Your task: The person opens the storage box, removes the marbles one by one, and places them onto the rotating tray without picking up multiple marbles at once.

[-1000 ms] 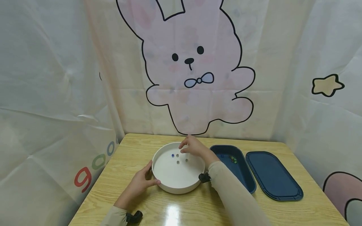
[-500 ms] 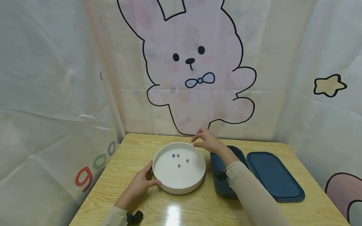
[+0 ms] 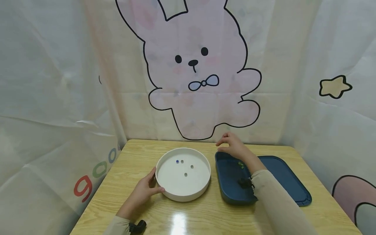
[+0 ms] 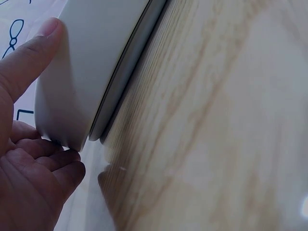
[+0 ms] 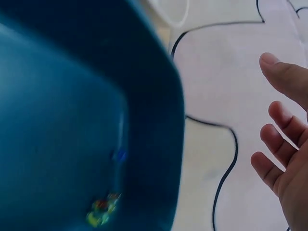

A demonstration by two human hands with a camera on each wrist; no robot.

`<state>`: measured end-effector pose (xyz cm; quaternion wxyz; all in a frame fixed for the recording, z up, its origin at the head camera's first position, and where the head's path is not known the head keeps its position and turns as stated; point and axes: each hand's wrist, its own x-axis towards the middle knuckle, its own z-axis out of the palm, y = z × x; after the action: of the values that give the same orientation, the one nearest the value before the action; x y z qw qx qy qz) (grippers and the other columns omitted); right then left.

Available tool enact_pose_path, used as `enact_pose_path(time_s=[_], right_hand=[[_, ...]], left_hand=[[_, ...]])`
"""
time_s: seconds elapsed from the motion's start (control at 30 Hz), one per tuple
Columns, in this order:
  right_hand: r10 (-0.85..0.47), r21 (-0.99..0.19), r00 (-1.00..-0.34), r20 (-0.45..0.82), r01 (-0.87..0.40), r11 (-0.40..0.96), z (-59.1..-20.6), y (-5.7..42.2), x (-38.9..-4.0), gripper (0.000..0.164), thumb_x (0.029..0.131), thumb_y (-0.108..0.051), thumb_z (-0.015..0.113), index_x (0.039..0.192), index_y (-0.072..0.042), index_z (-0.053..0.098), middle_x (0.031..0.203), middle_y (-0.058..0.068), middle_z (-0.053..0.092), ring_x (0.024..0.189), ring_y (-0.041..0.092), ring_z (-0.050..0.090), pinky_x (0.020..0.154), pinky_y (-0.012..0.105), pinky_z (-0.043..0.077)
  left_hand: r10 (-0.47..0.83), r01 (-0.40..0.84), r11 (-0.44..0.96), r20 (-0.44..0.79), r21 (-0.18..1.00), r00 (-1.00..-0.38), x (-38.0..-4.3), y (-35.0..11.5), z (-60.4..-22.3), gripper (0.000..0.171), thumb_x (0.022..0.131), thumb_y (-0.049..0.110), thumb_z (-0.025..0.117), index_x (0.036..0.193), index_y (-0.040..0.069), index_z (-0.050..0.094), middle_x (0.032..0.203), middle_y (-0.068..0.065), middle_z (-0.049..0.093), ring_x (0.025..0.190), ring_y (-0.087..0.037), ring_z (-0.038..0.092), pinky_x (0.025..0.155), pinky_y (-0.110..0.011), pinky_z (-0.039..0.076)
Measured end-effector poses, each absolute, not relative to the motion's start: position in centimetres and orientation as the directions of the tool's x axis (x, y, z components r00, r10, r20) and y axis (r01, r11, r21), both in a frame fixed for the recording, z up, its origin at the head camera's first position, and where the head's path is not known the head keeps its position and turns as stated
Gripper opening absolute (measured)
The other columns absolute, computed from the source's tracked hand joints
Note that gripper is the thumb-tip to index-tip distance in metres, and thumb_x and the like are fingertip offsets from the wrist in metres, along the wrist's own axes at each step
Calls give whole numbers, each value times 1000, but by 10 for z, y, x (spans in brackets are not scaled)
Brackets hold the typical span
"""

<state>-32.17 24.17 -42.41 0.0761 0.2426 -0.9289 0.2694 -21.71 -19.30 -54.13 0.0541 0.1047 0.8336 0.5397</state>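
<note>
A white round tray [image 3: 179, 186] stands on the table with several small marbles in it, one blue [image 3: 177, 161] and the others clear [image 3: 185, 174]. My left hand [image 3: 143, 188] holds its left side, the thumb and fingers spread against the wall; in the left wrist view the fingertips curl against the lower side. My right hand [image 3: 235, 147] hovers over the far end of a dark blue rectangular container [image 3: 229, 187], fingers loosely bent and holding nothing. Inside that container lie green and reddish marbles [image 5: 101, 211] and a blue one [image 5: 120, 155], blurred in the right wrist view.
A flat dark blue lid [image 3: 289, 181] lies on the table right of the container, partly behind the right forearm. The wooden table [image 3: 158, 215] ends at a printed cloth backdrop [image 3: 199, 114], which also hangs at both sides.
My right hand has moved right, from above the white tray to above the blue container. One clear marble in the tray has rolled nearer to me. My left hand keeps its hold.
</note>
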Motion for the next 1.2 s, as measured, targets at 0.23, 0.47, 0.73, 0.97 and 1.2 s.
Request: enact_pose_path(time_s=[0.23,0.47,0.73,0.97,1.2], right_hand=[[-354,-530,-907,230,-421,736,-441,269,-324,12,90,-15,80,102,-14,79,116,13,53,109,34,49,91,48,44],[-352,-519,-910,221,-415,747,-458,291,-329,12,88,-13,81,100,-8,80,113,15,55,107,34,49,89,50,44],[-324,-561,-934,151,-350,750,-483,300,-329,9,87,-14,83,96,-12,80,129,26,54,121,45,47,100,63,42],[-288,-456,-951,115,-308,835,-492,295,-329,11,83,-18,86,92,-19,81,142,26,50,126,51,48,100,67,43],[-267,-354,-959,93,-283,891,-493,292,-335,13,81,-22,88,91,-23,81,149,24,47,131,53,44,102,72,40]], left_hand=[[230,120,410,25,904,-973,-216,-193,-539,115,77,34,90,163,3,20,169,-14,20,154,-29,23,124,-44,24],[237,135,427,34,894,-971,-217,-193,-537,114,78,33,90,162,2,20,168,-15,21,154,-30,22,125,-47,22],[213,115,443,20,889,-977,-213,-194,-544,116,76,35,91,162,3,21,167,-14,23,153,-31,25,124,-47,23],[210,104,401,19,910,-978,-210,-195,-548,116,76,36,91,163,4,22,167,-15,23,153,-31,26,123,-47,25],[215,102,402,14,910,-976,-214,-194,-542,118,75,39,91,163,4,20,168,-13,21,153,-30,26,123,-44,25]])
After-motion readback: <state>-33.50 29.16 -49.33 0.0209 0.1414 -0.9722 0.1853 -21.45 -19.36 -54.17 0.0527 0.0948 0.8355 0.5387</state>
